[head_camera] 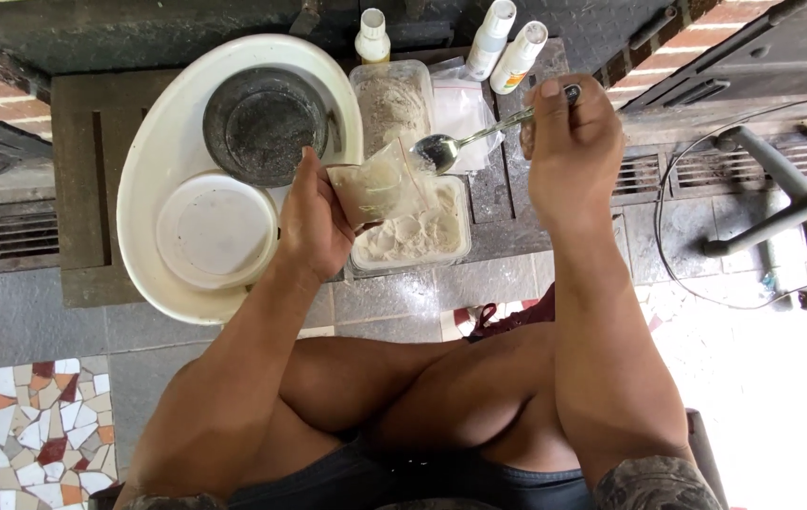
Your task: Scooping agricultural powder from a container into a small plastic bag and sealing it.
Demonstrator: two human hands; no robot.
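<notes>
Bottle tops point(501, 14) cut off above

Home yard — brick wall point(696, 42), mosaic floor tiles point(49, 430)

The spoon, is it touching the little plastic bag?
Cannot tell. In the head view the spoon bowl sits at the mouth of the plastic bag, but the clear film hides any contact or gap.

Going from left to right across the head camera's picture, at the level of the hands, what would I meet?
Big cream basin → round white lid → left hand → small clear bag → metal spoon → right hand → grey chair base.
</notes>
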